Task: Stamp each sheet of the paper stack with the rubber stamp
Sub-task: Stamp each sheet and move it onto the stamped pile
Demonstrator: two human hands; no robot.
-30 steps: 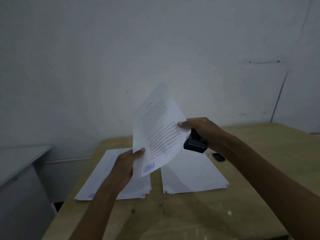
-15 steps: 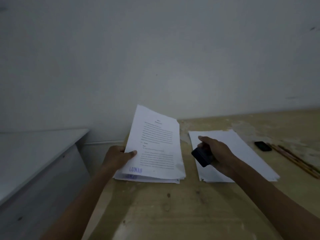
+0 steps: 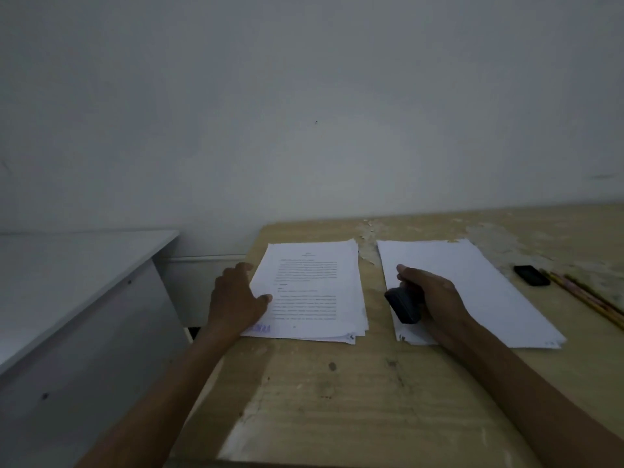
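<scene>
Where left hand (image 3: 236, 300) rests, blue stamp mark (image 3: 260, 329) half-hidden

Stamped sheet (image 3: 314, 292) now lies flat on left pile (image 3: 351, 336)

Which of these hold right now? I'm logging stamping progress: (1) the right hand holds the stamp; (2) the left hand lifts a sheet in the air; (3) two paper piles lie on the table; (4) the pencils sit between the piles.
1. True: the right hand grips the stamp.
2. False: the left hand rests on the left pile, which lies flat.
3. True: the right pile lies beside it on the table.
4. False: the pencils lie right of both piles.
</scene>
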